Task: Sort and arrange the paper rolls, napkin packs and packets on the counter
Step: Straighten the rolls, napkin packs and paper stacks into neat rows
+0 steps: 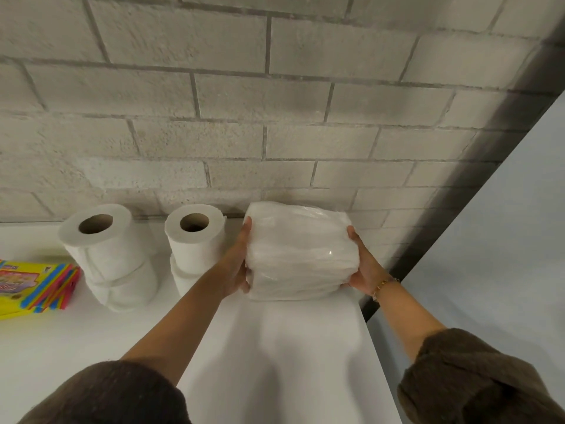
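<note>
A white napkin pack [301, 250] wrapped in clear plastic sits at the back right of the white counter [275, 347], against the brick wall. My left hand [240, 261] presses its left side and my right hand [363, 267] presses its right side, so both hold it. To the left stand two stacks of paper rolls, each two high: one stack [195, 246] right beside my left hand, the other stack [110, 255] farther left. Yellow packets [33, 286] with rainbow-striped edges lie at the far left, partly cut off by the frame.
A grey brick wall [275, 102] runs along the back of the counter. The counter's right edge [376, 347] ends just past the napkin pack, with a dark gap and a pale panel [495, 255] beyond it.
</note>
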### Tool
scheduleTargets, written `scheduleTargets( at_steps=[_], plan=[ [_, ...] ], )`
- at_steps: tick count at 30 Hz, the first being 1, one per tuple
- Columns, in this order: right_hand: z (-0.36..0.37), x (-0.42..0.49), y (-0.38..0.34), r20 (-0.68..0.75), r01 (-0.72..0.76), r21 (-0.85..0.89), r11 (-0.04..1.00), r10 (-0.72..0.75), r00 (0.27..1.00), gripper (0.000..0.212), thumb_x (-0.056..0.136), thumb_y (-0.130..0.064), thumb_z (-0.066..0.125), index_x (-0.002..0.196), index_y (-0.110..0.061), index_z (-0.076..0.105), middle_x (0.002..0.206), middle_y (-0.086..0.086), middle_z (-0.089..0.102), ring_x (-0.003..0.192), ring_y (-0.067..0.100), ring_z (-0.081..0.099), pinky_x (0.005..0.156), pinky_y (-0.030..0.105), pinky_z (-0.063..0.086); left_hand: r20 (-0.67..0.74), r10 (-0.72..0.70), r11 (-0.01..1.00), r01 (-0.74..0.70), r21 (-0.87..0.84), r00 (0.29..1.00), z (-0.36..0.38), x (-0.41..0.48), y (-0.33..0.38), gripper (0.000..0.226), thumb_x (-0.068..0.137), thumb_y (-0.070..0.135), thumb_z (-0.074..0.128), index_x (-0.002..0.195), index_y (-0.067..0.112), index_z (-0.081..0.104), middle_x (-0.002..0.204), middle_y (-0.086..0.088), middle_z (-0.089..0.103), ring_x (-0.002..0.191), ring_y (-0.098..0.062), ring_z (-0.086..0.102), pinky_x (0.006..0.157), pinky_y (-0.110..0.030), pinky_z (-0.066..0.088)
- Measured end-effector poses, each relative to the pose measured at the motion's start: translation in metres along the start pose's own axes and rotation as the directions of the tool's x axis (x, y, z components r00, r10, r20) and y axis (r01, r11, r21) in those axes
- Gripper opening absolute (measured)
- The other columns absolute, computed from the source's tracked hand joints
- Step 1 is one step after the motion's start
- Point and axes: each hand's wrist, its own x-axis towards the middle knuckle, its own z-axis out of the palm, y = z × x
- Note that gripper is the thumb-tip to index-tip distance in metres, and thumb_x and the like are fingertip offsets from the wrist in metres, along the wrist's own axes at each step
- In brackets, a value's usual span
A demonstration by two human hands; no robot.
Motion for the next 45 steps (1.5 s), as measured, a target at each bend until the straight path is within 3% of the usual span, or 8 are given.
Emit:
scheduleTargets(
  at_steps=[3, 11, 18, 23, 34, 41, 43, 45],
  plan=[
    [0.002, 0.001, -0.002, -0.003, -0.05, -0.053, 0.997, 0.05, 0.999, 0.057, 0.073, -0.08, 0.036, 0.108, -0.045, 0.062, 0.118, -0.002, 0.068, 0.109, 0.024, 0.061, 0.081, 0.051, 0.053, -0.022, 0.065, 0.993, -0.066, -0.095, 0.998, 0.0, 0.0, 0.0, 0.072, 0.067, 0.087, 0.034, 0.094, 0.032, 0.073, 0.112, -0.012, 0.069, 0.101, -0.033, 0.059, 0.085, -0.048, 0.039],
    [0.01, 0.007, 0.006, -0.079, -0.051, -0.083, 0.995, 0.044, 0.996, 0.055, 0.066, -0.082, 0.035, 0.098, -0.046, 0.061, 0.098, -0.009, 0.073, 0.09, 0.016, 0.07, 0.06, 0.034, 0.057, -0.146, 0.22, 0.905, -0.257, -0.34, 0.965, 0.006, 0.003, -0.023, 0.054, 0.085, 0.056, 0.05, 0.122, 0.018, 0.059, 0.118, -0.009, 0.067, 0.108, -0.022, 0.064, 0.089, -0.04, 0.052],
    [0.001, 0.005, -0.005, -0.107, -0.11, -0.062, 0.992, 0.103, 0.989, 0.07, 0.073, -0.082, 0.033, 0.126, -0.039, 0.05, 0.126, 0.003, 0.059, 0.116, 0.032, 0.052, 0.086, 0.058, 0.047, -0.192, 0.276, 0.884, -0.327, -0.334, 0.942, 0.013, 0.001, -0.028, 0.045, 0.088, 0.025, 0.052, 0.129, 0.008, 0.048, 0.13, -0.02, 0.056, 0.118, -0.034, 0.055, 0.102, -0.053, 0.042],
    [0.003, 0.006, -0.013, -0.136, -0.16, -0.096, 0.982, 0.147, 0.98, 0.078, 0.068, -0.086, 0.034, 0.125, -0.037, 0.05, 0.125, 0.008, 0.059, 0.116, 0.035, 0.051, 0.094, 0.067, 0.038, -0.114, 0.248, 0.929, -0.27, -0.253, 0.962, 0.012, 0.002, -0.026, 0.041, 0.091, 0.033, 0.045, 0.128, 0.015, 0.05, 0.124, -0.013, 0.062, 0.114, -0.029, 0.058, 0.099, -0.048, 0.046],
    [0.009, -0.002, -0.006, -0.094, -0.091, -0.073, 0.993, 0.084, 0.992, 0.072, 0.076, -0.08, 0.03, 0.13, -0.036, 0.049, 0.133, 0.004, 0.056, 0.118, 0.03, 0.052, 0.086, 0.055, 0.047, -0.071, 0.17, 0.952, -0.182, -0.246, 0.983, 0.003, -0.002, -0.027, 0.049, 0.084, 0.045, 0.054, 0.126, 0.02, 0.053, 0.124, -0.008, 0.063, 0.114, -0.027, 0.058, 0.099, -0.049, 0.045],
    [0.014, -0.008, -0.005, -0.186, -0.101, -0.062, 0.993, 0.088, 0.979, 0.088, 0.064, -0.089, 0.032, 0.128, -0.032, 0.053, 0.139, 0.015, 0.049, 0.123, 0.041, 0.048, 0.09, 0.054, 0.049, -0.018, 0.185, 0.969, -0.185, -0.162, 0.983, 0.005, -0.008, -0.021, 0.054, 0.084, 0.061, 0.046, 0.127, 0.028, 0.053, 0.118, -0.001, 0.067, 0.108, -0.021, 0.063, 0.077, -0.04, 0.053],
    [0.012, -0.011, -0.004, -0.191, -0.082, -0.052, 0.995, 0.071, 0.979, 0.101, 0.061, -0.09, 0.033, 0.135, -0.022, 0.046, 0.147, 0.023, 0.029, 0.13, 0.05, 0.034, 0.107, 0.062, 0.027, -0.02, 0.192, 0.966, -0.192, -0.173, 0.981, 0.007, -0.009, -0.021, 0.055, 0.084, 0.062, 0.046, 0.126, 0.027, 0.054, 0.118, -0.001, 0.067, 0.109, -0.019, 0.063, 0.086, -0.041, 0.052],
    [0.01, -0.015, -0.002, -0.254, -0.059, -0.052, 0.997, 0.044, 0.966, 0.102, 0.06, -0.091, 0.035, 0.131, -0.018, 0.052, 0.143, 0.024, 0.038, 0.109, 0.042, 0.055, 0.104, 0.058, 0.036, -0.064, 0.223, 0.955, -0.231, -0.187, 0.973, 0.009, -0.009, -0.02, 0.054, 0.086, 0.057, 0.047, 0.127, 0.023, 0.053, 0.121, -0.003, 0.065, 0.113, -0.019, 0.06, 0.099, -0.04, 0.046]
  ],
)
